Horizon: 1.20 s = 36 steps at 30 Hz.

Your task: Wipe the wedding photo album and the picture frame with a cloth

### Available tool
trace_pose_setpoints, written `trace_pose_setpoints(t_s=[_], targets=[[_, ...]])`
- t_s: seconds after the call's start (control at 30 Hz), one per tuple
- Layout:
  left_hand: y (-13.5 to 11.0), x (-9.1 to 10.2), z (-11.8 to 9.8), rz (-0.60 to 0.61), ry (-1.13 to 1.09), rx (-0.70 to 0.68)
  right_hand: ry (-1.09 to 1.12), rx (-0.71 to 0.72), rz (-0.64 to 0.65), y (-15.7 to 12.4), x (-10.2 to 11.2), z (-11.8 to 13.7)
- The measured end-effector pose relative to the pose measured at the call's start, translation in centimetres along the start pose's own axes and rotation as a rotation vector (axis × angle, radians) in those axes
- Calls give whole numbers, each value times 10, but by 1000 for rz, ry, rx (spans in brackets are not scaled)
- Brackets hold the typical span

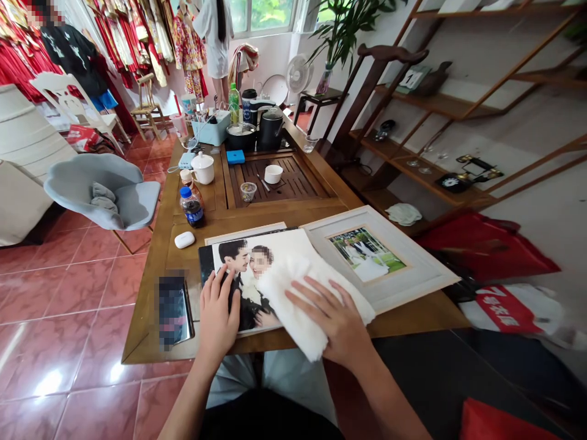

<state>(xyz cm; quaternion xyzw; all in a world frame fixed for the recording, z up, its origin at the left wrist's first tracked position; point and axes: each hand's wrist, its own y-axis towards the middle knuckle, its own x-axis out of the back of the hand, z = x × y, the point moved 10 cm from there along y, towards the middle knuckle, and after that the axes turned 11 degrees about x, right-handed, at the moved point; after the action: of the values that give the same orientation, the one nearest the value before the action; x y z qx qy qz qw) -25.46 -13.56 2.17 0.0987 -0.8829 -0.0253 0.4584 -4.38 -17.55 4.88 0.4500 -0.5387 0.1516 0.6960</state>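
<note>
A wedding photo album (250,305) lies open on the wooden table in front of me, its page showing a large portrait of a couple. My left hand (219,308) rests flat on the page's left side, fingers spread and nothing held. Over the right part of the portrait, my right hand (332,315) holds a fluffy white cloth (288,281) pressed down, its fingers laid across the top. The cloth covers part of the picture, and my right thumb is hidden. Beyond it lies a pale framed panel (413,284) with a smaller outdoor wedding photo (367,252).
A phone (175,311) and a white earbud case (184,239) lie left on the table (151,293). Behind them stand a blue-capped bottle (191,208), a lidded white cup (202,168) and a tea tray (298,183). Two people are in the background.
</note>
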Motion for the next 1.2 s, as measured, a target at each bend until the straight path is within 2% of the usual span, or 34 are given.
trace_pose_setpoints(t_s=[0.1,0.27,0.33,0.43,0.5,0.67,0.87,1.03,1.2], targets=[[0,-1,0,4,4,-2,-34,-36,-23,2,4,-4],[-1,-2,1,-7,12,1,42,98,-13,9,-4,25],[-1,-2,0,-1,14,1,44,84,-10,9,-3,19],[-1,-1,-1,6,12,-4,-1,-16,-36,6,4,-2],[-1,-1,-2,3,7,-8,-12,-63,-52,5,6,-7],[-2,-1,-1,-10,-13,-9,64,113,-10,9,-3,24],[0,-1,2,20,-68,11,3,32,-27,7,2,9],[1,0,5,53,-135,22,74,174,-6,9,-6,33],[1,0,5,77,-165,28,64,40,-36,10,-3,16]])
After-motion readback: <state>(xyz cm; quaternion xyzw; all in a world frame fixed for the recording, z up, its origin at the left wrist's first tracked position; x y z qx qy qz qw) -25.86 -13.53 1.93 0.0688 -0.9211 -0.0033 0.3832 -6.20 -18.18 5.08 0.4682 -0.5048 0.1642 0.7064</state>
